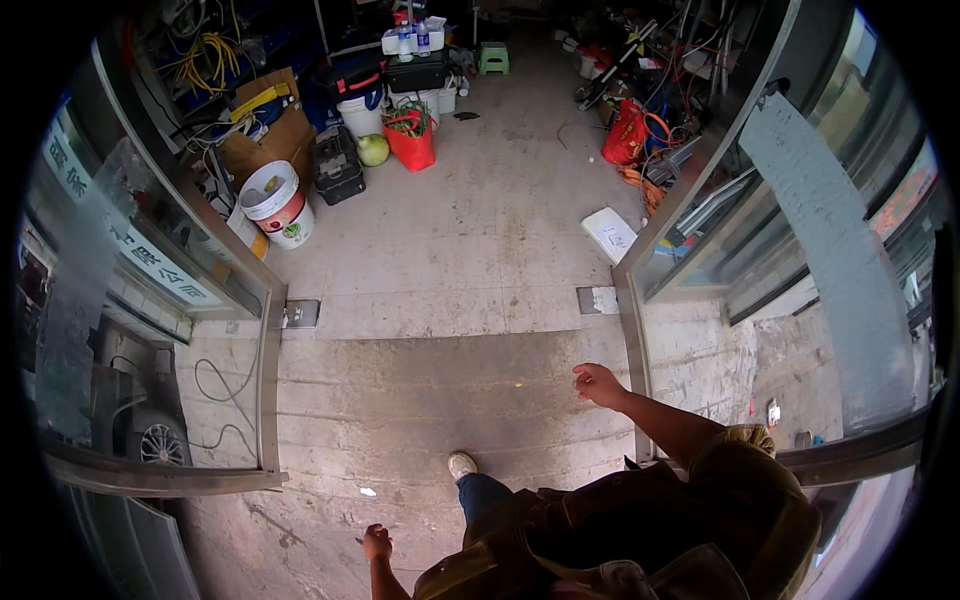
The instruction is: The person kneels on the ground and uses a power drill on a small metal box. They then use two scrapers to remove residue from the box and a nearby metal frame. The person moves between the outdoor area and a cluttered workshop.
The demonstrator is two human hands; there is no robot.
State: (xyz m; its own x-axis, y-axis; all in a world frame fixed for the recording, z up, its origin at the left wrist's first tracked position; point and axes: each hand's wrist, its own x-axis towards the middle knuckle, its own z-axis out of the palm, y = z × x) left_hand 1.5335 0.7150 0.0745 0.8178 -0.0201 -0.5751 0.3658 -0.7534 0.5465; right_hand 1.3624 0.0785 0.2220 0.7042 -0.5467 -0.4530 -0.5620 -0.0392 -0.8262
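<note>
My right hand hangs out in front of my body over the doorway floor. Its fingers are loosely bent and a little apart, with nothing seen between them. Lower and to the left, my left hand is at my side, its fingers curled in. A tiny dark tip shows beside those fingers, too small to name. Neither hand touches the doors. One shoe of mine is forward on the worn concrete floor.
Open glass doors flank me. Ahead on the left stand a white bucket, a black case, a green melon and a red bag. A white box and another red bag lie right. Further back is a green stool.
</note>
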